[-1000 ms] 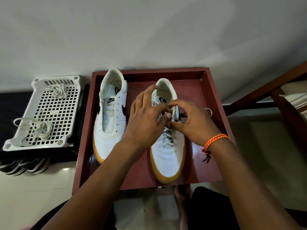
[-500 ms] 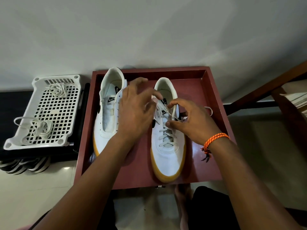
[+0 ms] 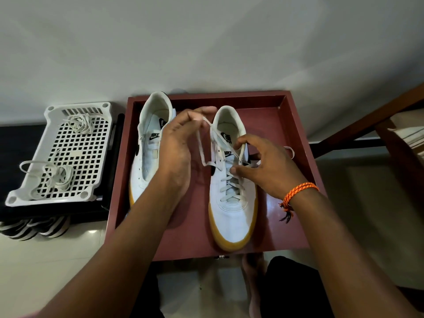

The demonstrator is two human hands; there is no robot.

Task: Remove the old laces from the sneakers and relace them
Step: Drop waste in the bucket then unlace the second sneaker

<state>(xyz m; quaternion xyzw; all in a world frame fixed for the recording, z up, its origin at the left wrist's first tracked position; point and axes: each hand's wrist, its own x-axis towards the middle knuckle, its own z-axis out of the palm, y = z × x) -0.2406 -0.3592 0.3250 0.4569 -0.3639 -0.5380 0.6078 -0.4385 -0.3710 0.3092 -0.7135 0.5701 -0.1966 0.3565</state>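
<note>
Two white sneakers with gum soles stand in a dark red tray (image 3: 296,125). The left sneaker (image 3: 146,161) has no lace in its eyelets. The right sneaker (image 3: 231,210) is laced over its lower eyelets. My left hand (image 3: 181,143) is raised between the two shoes, pinching one end of the white lace (image 3: 202,154), which runs taut down to an upper eyelet on the right sneaker. My right hand (image 3: 266,166) rests on that shoe's right side and pinches the other lace strand near the upper eyelets.
A white perforated plastic basket (image 3: 59,154) stands left of the tray, with two loose bundles of white laces (image 3: 55,177) on it. Dark striped shoes (image 3: 32,226) lie below it. A wall is behind the tray, wooden furniture (image 3: 390,125) at right, my knee at the bottom.
My left hand has lifted up and to the left, drawing a length of lace out through an eyelet. My right hand has stayed on the right sneaker.
</note>
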